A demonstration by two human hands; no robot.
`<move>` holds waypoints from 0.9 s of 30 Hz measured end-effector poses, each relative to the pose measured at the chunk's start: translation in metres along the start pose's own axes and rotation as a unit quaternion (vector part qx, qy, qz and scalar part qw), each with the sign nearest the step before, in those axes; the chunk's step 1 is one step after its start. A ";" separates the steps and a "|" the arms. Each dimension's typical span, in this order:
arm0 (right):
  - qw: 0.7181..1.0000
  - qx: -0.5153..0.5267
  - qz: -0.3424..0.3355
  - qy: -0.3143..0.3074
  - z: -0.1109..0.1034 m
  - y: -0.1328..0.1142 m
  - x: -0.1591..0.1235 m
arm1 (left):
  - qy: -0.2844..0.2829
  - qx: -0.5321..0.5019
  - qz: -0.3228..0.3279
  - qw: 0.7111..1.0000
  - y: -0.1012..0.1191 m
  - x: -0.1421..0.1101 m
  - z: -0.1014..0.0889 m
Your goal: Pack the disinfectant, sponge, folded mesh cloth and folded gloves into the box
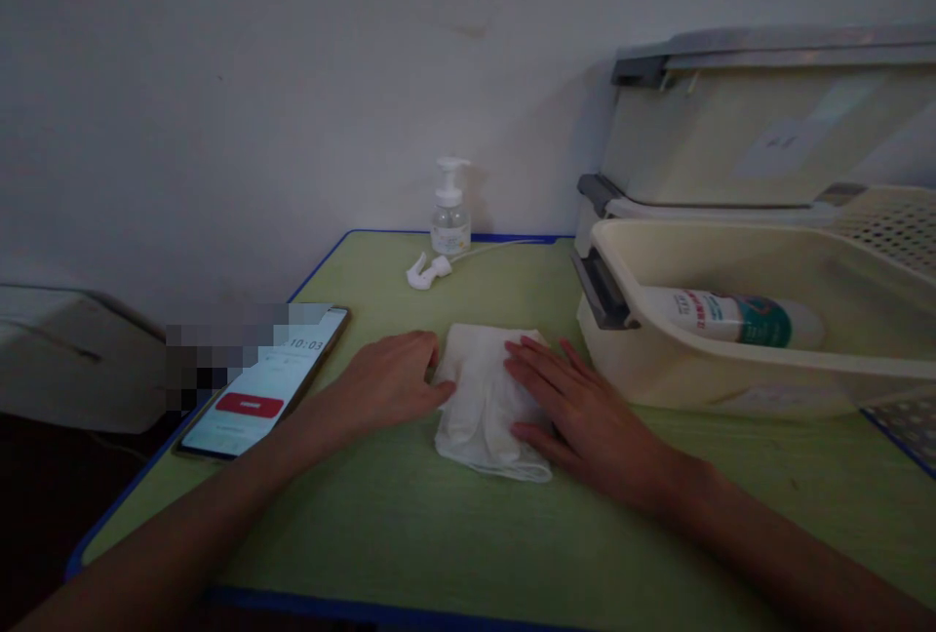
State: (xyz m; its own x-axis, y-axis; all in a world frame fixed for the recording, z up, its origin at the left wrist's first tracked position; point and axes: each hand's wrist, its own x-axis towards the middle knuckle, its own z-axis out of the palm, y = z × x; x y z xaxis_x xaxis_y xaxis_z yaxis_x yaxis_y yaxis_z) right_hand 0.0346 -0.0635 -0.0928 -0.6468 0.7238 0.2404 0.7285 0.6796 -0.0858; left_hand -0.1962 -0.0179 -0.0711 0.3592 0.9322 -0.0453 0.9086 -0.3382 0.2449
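Note:
A folded, thin white glove (483, 403) lies flat on the green tabletop between my hands, with finger-like folds and a translucent hem at its near edge. My left hand (395, 374) is closed at the glove's left edge, its fingers curled under and the thumb tip on the white material. Over the right side of the glove rests my right hand (577, 408), palm down with fingers stretched out flat. The curled left fingertips are mostly hidden.
A phone (267, 388) showing a timer lies at left. Behind the glove are a white trigger spray head with tube (430, 271) and a pump bottle (450, 222). A cream basket (702, 369) at right holds a spray can (731, 316). Lidded boxes (738, 135) are stacked behind it.

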 end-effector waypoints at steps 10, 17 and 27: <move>0.993 0.069 -0.081 -0.042 -0.002 -0.010 0.020 | -0.034 -0.072 -0.014 0.997 0.001 0.003 0.000; 0.993 0.087 -0.076 -0.029 0.003 -0.008 0.019 | -0.004 -0.188 -0.005 0.982 -0.006 0.008 0.003; 0.993 0.086 -0.080 -0.019 0.006 -0.008 0.018 | -0.012 -0.358 -0.011 0.934 -0.001 0.011 0.002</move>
State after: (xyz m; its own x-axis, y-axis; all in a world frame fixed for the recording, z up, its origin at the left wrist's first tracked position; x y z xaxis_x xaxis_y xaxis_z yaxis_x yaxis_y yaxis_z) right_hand 0.0156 -0.0547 -0.0936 -0.7611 0.6073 0.2277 0.5691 0.7937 -0.2148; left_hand -0.1923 -0.0074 -0.0741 0.3549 0.9318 -0.0768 0.5434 -0.1388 0.8279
